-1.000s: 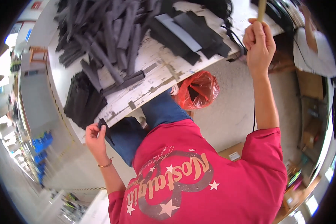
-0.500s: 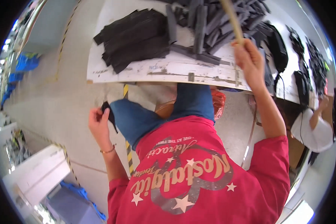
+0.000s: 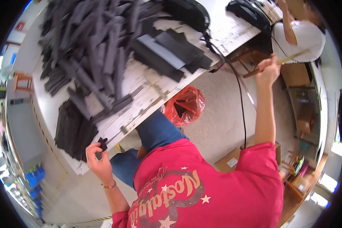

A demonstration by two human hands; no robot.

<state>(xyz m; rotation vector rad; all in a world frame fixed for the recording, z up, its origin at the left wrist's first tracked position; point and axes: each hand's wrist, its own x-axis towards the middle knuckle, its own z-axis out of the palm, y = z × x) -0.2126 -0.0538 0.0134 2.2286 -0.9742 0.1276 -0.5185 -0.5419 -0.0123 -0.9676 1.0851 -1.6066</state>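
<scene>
White tabletop heaped with dark foam strips. Left hand off its near edge, grip pinched on a small black foam piece. Right hand raised, grip closed round a thin wooden stick

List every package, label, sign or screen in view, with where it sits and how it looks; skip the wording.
Cardboard box: on the floor beside the person's right arm, brown, with a small white rectangular label on top.
Red plastic bag: under the table edge by the knee, crumpled, open-mouthed.
Red sign: far upper left on the wall, small, too blurred to detail.
Blue bins: lower left edge, stacked.
No screen clearly visible.
</scene>
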